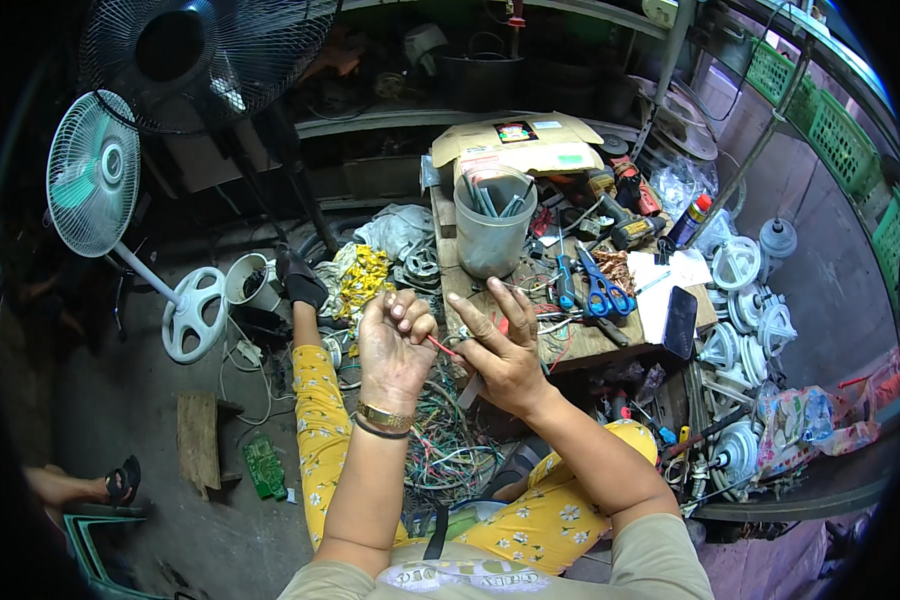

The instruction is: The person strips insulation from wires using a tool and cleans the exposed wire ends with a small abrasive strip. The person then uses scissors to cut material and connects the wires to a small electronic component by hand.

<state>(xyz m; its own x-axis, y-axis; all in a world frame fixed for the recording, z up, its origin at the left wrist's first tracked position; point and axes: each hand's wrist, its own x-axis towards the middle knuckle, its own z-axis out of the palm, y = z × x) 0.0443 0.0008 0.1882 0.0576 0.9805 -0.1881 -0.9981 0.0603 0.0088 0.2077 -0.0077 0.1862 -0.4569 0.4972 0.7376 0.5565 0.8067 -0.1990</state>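
My left hand (395, 340), palm up with curled fingers, grips a short red wire (442, 347). My right hand (495, 355) pinches the wire's other end low in its fingers, with other fingers raised; a small flat grey piece shows below it, too indistinct to name. Both hands are over a heap of tangled coloured wires (445, 450). Just behind them is a wooden workbench (580, 350) with a translucent bucket (490, 240) of dark strips, blue scissors (605, 292), a screwdriver (565, 280), drills (630, 225) and a black phone (679, 320).
A white fan (90, 175) and larger dark fan (210, 55) stand left. A wooden stool (195, 440) and green circuit board (265, 465) are on the floor. Another person's foot (110, 488) is lower left. White plastic parts (740, 330) and green crates (830, 140) line the right.
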